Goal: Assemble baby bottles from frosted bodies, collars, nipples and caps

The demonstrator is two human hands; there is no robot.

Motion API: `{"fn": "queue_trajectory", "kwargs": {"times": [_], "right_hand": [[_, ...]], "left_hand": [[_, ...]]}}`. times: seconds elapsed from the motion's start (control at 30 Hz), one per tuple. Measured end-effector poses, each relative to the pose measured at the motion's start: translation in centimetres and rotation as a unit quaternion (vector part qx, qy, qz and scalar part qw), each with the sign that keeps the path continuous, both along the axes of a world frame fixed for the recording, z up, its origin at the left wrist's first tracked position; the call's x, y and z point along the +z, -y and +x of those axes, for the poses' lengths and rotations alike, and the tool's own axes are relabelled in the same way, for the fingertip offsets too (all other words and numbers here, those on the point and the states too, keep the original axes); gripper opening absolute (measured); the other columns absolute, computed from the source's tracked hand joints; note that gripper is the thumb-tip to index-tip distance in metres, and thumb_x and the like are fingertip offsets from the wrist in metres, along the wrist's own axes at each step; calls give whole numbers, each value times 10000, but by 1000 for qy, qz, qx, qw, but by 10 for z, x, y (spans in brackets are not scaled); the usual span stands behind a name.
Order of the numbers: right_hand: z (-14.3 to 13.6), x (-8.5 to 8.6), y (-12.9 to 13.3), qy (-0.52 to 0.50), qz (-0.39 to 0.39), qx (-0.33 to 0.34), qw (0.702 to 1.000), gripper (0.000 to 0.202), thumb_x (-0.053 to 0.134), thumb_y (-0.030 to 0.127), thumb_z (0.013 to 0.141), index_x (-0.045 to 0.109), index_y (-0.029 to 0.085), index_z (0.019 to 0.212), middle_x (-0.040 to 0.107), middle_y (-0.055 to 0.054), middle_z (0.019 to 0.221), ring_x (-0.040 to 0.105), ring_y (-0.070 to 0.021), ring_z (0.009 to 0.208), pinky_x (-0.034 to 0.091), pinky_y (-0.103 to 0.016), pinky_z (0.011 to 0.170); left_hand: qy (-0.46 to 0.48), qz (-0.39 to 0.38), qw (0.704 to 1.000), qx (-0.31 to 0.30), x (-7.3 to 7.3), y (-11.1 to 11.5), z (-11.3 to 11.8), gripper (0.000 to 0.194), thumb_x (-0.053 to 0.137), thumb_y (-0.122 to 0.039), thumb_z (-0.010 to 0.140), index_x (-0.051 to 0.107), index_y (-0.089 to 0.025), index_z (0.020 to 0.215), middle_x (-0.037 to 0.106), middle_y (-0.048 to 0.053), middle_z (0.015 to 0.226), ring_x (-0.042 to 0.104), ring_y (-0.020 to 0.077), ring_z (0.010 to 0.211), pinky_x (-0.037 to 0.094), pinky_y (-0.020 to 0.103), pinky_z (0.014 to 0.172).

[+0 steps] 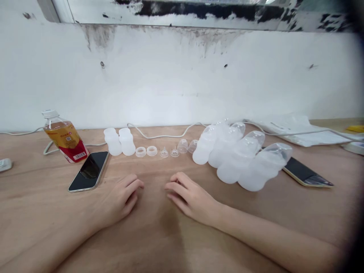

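Translucent white plastic bottle bodies (119, 142), nearest the empty, flat left hand (121, 199) and right hand (189, 197), look light, slippery; grip their waists.

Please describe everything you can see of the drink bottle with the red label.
The drink bottle is clear plastic with a white cap and a red and yellow label that carries a barcode. It stands on the wooden table at the far left, appearing tilted, close to the wall. A dark phone lies just in front of it; a white cable runs behind. No hand touches it.
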State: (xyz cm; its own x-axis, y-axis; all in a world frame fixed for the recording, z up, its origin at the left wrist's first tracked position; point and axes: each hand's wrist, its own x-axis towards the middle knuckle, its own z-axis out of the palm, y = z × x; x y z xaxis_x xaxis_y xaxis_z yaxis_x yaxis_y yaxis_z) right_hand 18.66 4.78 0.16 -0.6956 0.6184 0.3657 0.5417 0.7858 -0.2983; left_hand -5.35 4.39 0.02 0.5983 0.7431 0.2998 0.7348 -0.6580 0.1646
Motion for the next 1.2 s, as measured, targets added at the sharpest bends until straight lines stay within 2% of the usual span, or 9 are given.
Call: {"fn": "queue_trajectory", "kwargs": {"times": [0.13,0.27,0.37,0.43,0.53,0.67,0.83,1.03,1.2], "right_hand": [[-3,-1,-20,-41,28,-83,995,225,314,159,858,525,161,934,539,-75,866,535,-145,743,450,-274,679],[-10,0,-48,-60,-33,-238,969,367,409,274,837,383,143,1179,592,-41,756,566,-170,645,429,-282,596],[-13,-1,-67,-79,-82,-291,950,531,440,287,818,263,98,1282,624,-47,722,587,-191,660,420,-285,603],[-13,-3,-77,-89,-93,-298,946,519,448,276,812,296,81,1269,637,-57,721,595,-193,678,422,-282,614],[-10,-6,-87,-100,-105,-300,943,421,452,276,809,424,87,1184,641,-57,679,593,-175,636,427,-266,602],[-7,-9,-93,-121,-108,-298,941,334,437,290,814,513,98,1077,626,-41,609,578,-153,568,426,-254,572],[-6,-6,-89,-156,-82,-285,942,251,411,293,826,560,129,944,606,-19,601,561,-137,554,426,-252,575],[-10,5,-49,-170,-32,-200,964,199,427,296,830,587,183,869,566,-48,831,544,-129,681,444,-246,607],[-14,4,-22,-54,-38,-61,996,140,435,224,822,559,196,881,534,-52,926,535,-127,731,452,-256,643]], "left_hand": [[-44,67,997,8,6,-21,4,252,349,-82,770,488,-148,970,512,98,1059,499,211,952,405,355,829],[-81,134,987,33,12,-64,22,343,372,-141,795,444,-78,1125,441,168,1216,414,267,1117,325,423,934],[-90,136,986,30,5,-94,36,395,310,-113,820,379,-16,1196,412,203,1263,368,261,1185,304,421,963],[-102,130,986,18,-1,-104,41,380,302,-98,819,414,-7,1170,453,200,1238,399,253,1170,296,416,973],[-110,126,986,4,-5,-94,43,360,306,-86,814,464,-16,1129,493,199,1202,424,260,1147,260,450,990],[-107,114,988,-5,3,-55,38,318,299,-87,823,529,-61,1042,547,174,1115,479,263,1056,313,464,939],[-15,10,999,-41,7,-19,25,227,376,-213,848,516,-157,1017,531,103,1091,488,225,953,428,382,800],[148,-55,987,-19,-2,-15,17,316,450,-185,814,403,-188,1126,515,81,1085,496,199,965,438,378,838],[354,-143,924,-9,-8,-25,16,395,464,-190,806,355,-216,1185,432,81,1172,507,175,1024,466,364,877]]}}
